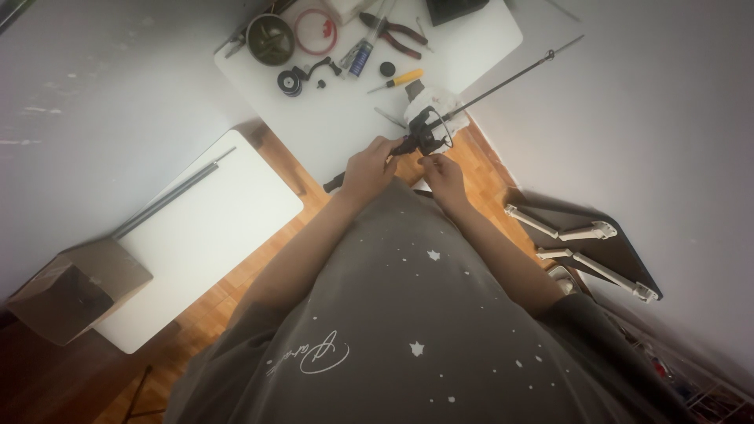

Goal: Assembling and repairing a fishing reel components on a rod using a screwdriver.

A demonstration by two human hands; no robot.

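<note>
Leftmost, a brown cardboard box (pixel 78 286) sits at the corner of a low white side table (pixel 204 235), and a dark rod section (pixel 173 192) lies slantwise across that table. Further right, the white worktop (pixel 345 118) carries a round dark tin (pixel 270 38), a red ring (pixel 315 31), a loose black reel (pixel 297 78), red-handled pliers (pixel 393 33) and a yellow-handled screwdriver (pixel 399 79).

At the near edge of the worktop the left hand (pixel 367 168) curls its fingers (pixel 386 151) around the black handle of a fishing rod (pixel 487 88), gripping it just behind the mounted spinning reel (pixel 424 133). The rod's thin shaft runs up and to the right, out past the edge of the worktop. Just beside it, the right hand (pixel 442 174) has its fingers (pixel 428 160) pressed together in a pinch right beneath the reel; what they pinch is too small to tell. A white cloth (pixel 436 100) lies behind the reel. Farthest right, white bracket arms (pixel 581 251) rest on a dark board (pixel 620 259).
</note>
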